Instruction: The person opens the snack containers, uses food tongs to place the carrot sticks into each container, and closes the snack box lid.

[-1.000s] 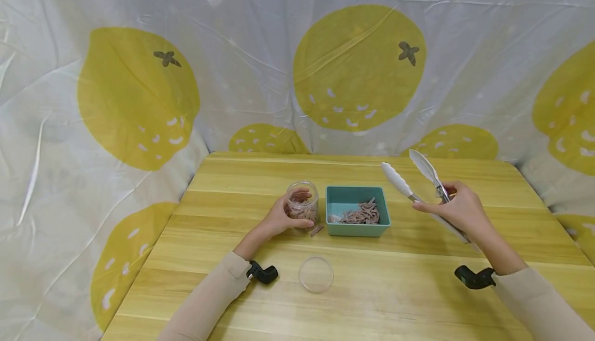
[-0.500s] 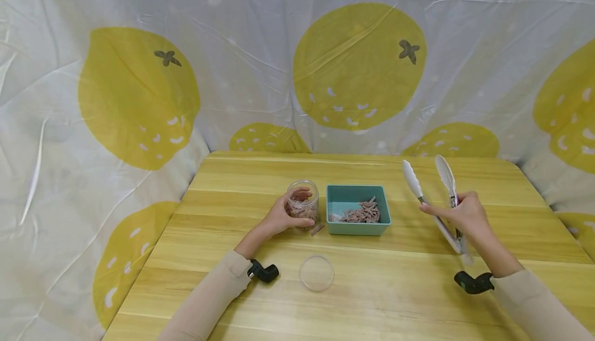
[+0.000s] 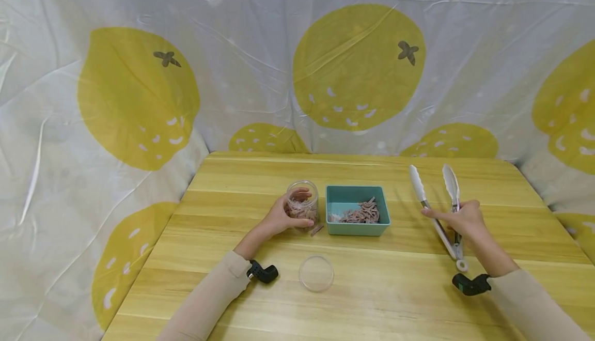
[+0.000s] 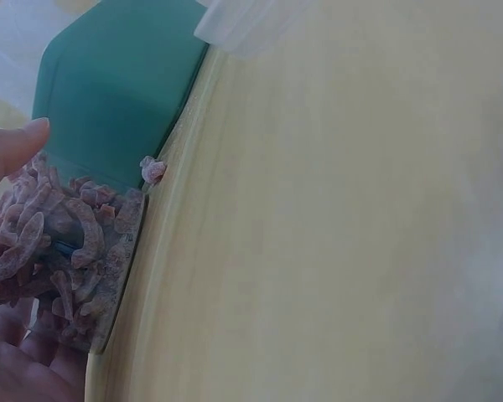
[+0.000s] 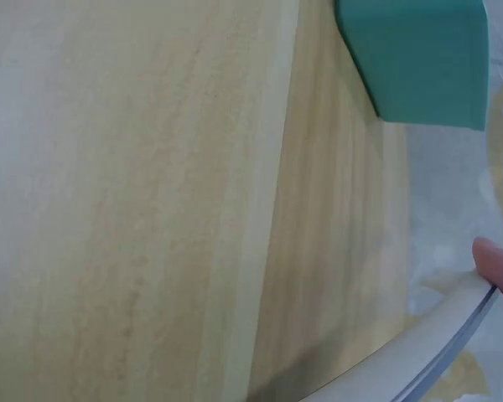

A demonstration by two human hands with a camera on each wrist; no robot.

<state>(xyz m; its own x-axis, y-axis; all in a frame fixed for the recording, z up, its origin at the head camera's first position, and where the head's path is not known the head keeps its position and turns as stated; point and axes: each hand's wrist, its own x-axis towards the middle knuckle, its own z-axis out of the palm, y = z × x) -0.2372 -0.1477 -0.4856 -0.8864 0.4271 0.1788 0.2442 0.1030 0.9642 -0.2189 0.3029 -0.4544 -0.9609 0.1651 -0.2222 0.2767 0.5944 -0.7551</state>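
My left hand (image 3: 279, 218) curls round a clear jar (image 3: 302, 212), which stands upright and uncapped on the table. Brownish dried strips (image 4: 42, 243) fill its lower part, as the left wrist view shows. Right of the jar is a teal box (image 3: 359, 229) with a heap of similar strips (image 3: 367, 212) toward its right side. Farther right, my right hand (image 3: 466, 220) holds metal tongs (image 3: 439, 230) with white scalloped tips, thumb on one arm and fingers at the other. The tongs stand spread, tips pointing away, nothing between them. Whether they touch the table I cannot tell.
One loose strip (image 3: 317, 230) lies on the wooden table (image 3: 386, 299) between jar and box. A round clear lid (image 3: 316, 274) lies flat in front of them. A lemon-patterned curtain (image 3: 251, 72) hangs behind the table and along its sides.
My right hand has moved right and lower with the tongs, whose tips have swung to point straighter away. The left hand, jar and box have stayed put.
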